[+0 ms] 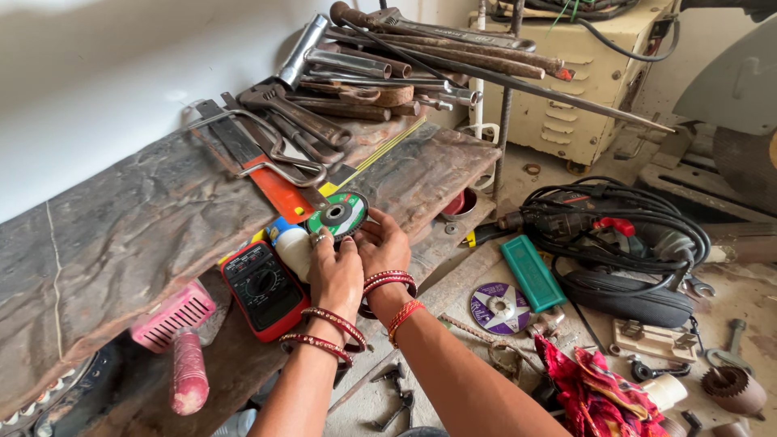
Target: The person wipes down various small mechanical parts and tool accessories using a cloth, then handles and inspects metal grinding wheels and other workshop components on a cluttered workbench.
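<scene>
I'm gripping the green cutting disc (338, 216) with both hands — left hand (334, 273), right hand (383, 245) — fingers curled on its rim, at the worktop (121, 226) edge beside the red multimeter (263, 287). It's not set down yet.

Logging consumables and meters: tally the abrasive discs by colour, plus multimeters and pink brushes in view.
Green disc, held by left hand and right hand: 1
Purple disc, on the floor: 1
Red-cased multimeter: 1
Pink brush: 1
Total: 4
</scene>
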